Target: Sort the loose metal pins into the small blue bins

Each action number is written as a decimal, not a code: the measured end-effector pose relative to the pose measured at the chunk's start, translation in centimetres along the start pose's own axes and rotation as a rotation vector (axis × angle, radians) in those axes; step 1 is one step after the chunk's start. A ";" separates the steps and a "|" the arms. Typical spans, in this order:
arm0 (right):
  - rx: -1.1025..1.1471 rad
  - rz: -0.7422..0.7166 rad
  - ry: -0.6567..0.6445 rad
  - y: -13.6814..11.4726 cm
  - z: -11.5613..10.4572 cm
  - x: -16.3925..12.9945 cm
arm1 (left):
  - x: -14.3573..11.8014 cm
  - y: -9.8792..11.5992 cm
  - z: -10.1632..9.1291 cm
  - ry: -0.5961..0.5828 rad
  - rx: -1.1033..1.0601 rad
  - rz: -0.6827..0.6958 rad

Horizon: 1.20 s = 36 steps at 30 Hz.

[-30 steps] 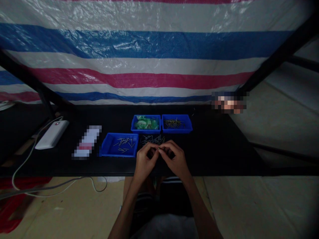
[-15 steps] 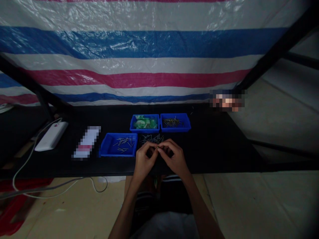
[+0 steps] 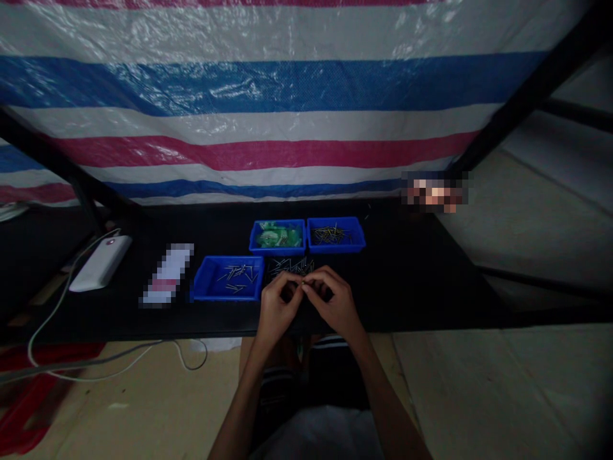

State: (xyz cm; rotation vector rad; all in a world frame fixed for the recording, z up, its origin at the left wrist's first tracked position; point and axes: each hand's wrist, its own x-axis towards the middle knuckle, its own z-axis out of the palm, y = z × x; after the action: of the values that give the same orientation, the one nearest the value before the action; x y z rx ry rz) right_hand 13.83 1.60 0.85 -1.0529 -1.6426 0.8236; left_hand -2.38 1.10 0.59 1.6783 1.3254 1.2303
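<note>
While the whole view has slid slightly upward since a second ago, the layout on the black tabletop (image 3: 421,275) is unchanged. Near its left edge lies a white power bank (image 3: 99,262) with a pale cable (image 3: 48,319) trailing off the front edge, and just right of it sits a small blurred packet (image 3: 167,273). Next comes a blue tray of thin metal pins (image 3: 228,278) close to the front edge, and right of that tray a loose heap of pins (image 3: 291,265) lies on the bare surface. Behind the heap, toward the back edge, stand two more blue trays side by side: the tray of green parts (image 3: 277,236) and, touching it on the right, the tray of dark pins (image 3: 336,234). The left hand (image 3: 278,306) and the right hand (image 3: 335,305) meet at the front edge just in front of the heap, as they did before; they have hardly moved, only sitting a trifle higher in the picture along with everything else. Both have their fingers curled inward, thumb and forefinger of each pinched on a tiny pin-like piece (image 3: 303,284) held between the two hands above the tabletop. It is too small and dim to say what else it may carry. Behind the table hangs a striped tarpaulin (image 3: 287,96).
</note>
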 end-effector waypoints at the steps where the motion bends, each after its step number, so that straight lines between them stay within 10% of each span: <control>1: -0.003 -0.001 0.001 0.0 0.0 0.0 | 0.0 0.0 0.0 0.001 0.006 0.004; 10: -0.031 -0.016 0.119 0.0 0.1 0.4 | 0.1 0.1 0.4 -0.001 0.034 0.035; 17: -0.292 -0.030 0.524 0.2 -2.8 6.5 | 0.0 0.2 0.4 -0.004 0.068 0.043; 25: -0.416 -0.017 0.434 0.5 -3.8 5.3 | 0.1 0.0 0.4 0.015 0.105 0.048; 36: -0.421 0.072 -0.100 0.1 -2.0 -2.0 | 0.1 0.3 0.3 0.002 0.092 0.036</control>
State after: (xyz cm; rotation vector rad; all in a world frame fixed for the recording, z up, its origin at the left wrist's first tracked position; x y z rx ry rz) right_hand 16.02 -0.13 0.63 -1.3853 -1.9230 0.5946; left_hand -1.99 1.16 0.78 1.7723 1.3775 1.2072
